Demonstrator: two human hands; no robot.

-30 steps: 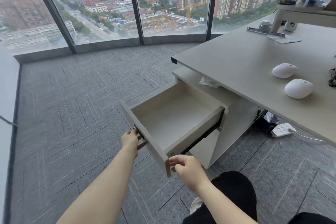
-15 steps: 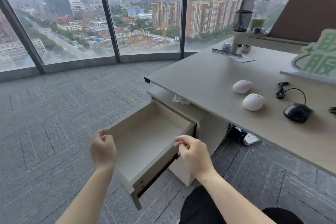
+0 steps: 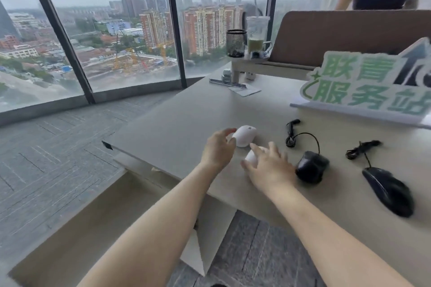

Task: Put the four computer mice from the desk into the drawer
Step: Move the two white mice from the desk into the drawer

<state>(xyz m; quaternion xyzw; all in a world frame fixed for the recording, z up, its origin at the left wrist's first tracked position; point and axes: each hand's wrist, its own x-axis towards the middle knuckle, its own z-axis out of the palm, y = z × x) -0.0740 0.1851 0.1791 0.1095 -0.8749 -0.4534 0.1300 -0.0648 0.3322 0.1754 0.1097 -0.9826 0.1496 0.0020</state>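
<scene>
Views: a single head-worn, wide-angle view; nothing to share with a second one.
Position: above the near edge of the desk [image 3: 177, 123], close over both forearms.
Facing: forward and down across the desktop, toward the windows [image 3: 112, 30].
Nearness: the hands sit mid-frame; the open drawer [image 3: 77, 228] fills the lower left.
Distortion: straight edges bow near the borders.

1. A white cut-out sign [image 3: 370, 86] standing at the back of the desk [image 3: 182, 123] carries large green characters, 联青 above 服务站
2. Right of 联青 on the sign, a dark arrow graphic; no other text is legible
</scene>
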